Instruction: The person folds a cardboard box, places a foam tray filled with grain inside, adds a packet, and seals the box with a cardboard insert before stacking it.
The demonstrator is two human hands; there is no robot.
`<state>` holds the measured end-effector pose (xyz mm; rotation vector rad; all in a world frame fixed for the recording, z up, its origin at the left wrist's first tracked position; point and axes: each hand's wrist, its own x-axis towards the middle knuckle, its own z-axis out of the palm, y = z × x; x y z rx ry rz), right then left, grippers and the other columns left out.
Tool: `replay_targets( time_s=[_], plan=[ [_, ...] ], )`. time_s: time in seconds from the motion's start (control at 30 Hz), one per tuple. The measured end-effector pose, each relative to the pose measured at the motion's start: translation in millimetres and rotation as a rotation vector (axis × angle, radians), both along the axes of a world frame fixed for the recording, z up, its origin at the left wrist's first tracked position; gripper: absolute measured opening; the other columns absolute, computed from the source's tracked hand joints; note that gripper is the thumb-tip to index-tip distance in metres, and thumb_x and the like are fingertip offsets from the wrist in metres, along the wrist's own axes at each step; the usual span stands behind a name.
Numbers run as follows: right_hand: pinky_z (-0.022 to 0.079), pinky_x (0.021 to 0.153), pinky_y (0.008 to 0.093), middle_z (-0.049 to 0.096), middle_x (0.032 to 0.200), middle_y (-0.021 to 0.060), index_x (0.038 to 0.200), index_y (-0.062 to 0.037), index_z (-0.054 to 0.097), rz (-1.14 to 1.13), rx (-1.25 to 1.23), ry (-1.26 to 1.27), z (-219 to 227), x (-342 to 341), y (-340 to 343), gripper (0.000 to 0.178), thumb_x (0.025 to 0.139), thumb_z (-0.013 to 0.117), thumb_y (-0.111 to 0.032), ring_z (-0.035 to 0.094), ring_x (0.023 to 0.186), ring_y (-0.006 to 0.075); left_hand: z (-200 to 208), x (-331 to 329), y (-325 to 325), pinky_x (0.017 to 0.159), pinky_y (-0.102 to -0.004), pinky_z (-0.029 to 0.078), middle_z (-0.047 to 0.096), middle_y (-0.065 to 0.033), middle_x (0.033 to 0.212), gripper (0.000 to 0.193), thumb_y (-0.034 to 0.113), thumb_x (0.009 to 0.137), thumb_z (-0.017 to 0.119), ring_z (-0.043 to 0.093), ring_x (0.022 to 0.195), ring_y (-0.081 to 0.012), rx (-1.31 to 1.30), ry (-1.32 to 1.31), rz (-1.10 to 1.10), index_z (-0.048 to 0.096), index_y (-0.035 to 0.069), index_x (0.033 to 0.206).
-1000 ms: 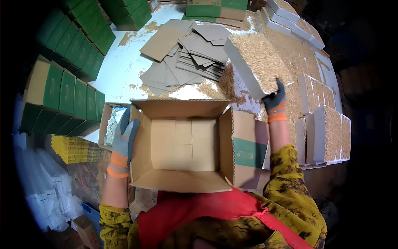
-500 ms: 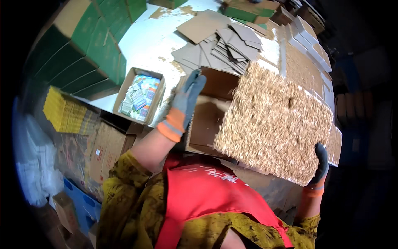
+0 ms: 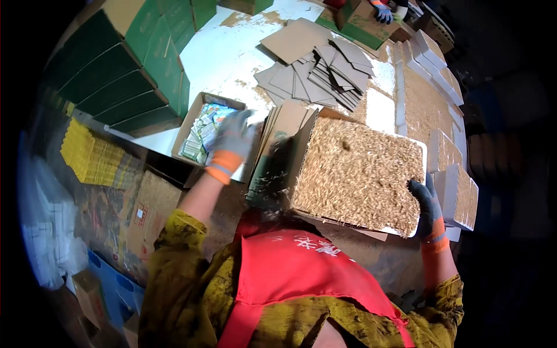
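Note:
A shallow white tray (image 3: 423, 155) filled with loose tan flakes (image 3: 357, 174) lies over a cardboard box (image 3: 301, 152), covering most of its opening. My right hand (image 3: 428, 203), in a dark grey and orange glove, grips the tray's right edge with the thumb on the flakes. My left hand (image 3: 231, 139), gloved alike, is smeared by motion above the right side of a small open carton (image 3: 184, 132). Colourful small packets (image 3: 203, 129) fill that carton. Whether the left hand touches a packet cannot be made out.
Green cartons (image 3: 145, 69) stand stacked at the left. Grey cardboard sheets (image 3: 313, 69) lie loose beyond the box, and flattened cartons (image 3: 277, 124) lean beside it. More white flake-filled trays (image 3: 458, 197) line the right. A co-worker's gloved hand (image 3: 383, 13) shows at the far edge.
My left hand has left the box's edge and moved left to the packets. The tray has shifted left over the box, with my right hand still on it. A co-worker's hands have come into view.

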<state>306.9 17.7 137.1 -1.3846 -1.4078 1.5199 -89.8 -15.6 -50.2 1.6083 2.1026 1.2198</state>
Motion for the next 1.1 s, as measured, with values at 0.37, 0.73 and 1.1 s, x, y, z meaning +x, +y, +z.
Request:
replay_targets(
  time_s=[0.37, 0.73, 1.1],
  plan=[
    [0.05, 0.073, 0.0472, 0.066, 0.085, 0.0236, 0.096, -0.0019, 0.062, 0.664, 0.579, -1.43, -49.0, 19.7, 44.1, 0.03, 0.089, 0.064, -0.03, 0.064, 0.084, 0.0422, -87.4, -70.1, -26.4, 0.099, -0.0443, 0.035, 0.054, -0.0118, 0.12, 0.055, 0.035, 0.073, 0.075, 0.048, 0.117, -0.0309, -0.567, 0.757, 0.038, 0.058, 0.011, 0.119],
    [0.055, 0.074, 0.0305, 0.07, 0.102, 0.0105, 0.121, -0.0045, 0.064, 0.361, 0.361, -0.574, -76.1, 22.9, 271.3, 0.047, 0.087, 0.07, -0.037, 0.067, 0.087, 0.0174, -65.2, -87.9, -33.5, 0.089, -0.0405, 0.047, 0.068, -0.0136, 0.103, 0.026, 0.019, 0.089, 0.061, 0.062, 0.098, -0.0337, -0.288, 0.313, 0.405, 0.068, 0.006, 0.109],
    [0.018, 0.115, 0.0582, 0.023, 0.159, 0.0104, 0.151, -0.0301, 0.032, 0.716, 1.009, -0.949, -258.3, -139.5, 434.3, 0.091, 0.074, 0.072, -0.058, 0.018, 0.144, 0.0418, 136.2, 101.9, 9.9, 0.084, -0.0281, 0.049, 0.068, -0.0104, 0.107, 0.03, 0.015, 0.096, 0.06, 0.062, 0.093, -0.0127, 0.127, -0.214, 0.53, 0.064, -0.008, 0.114]
  ],
)
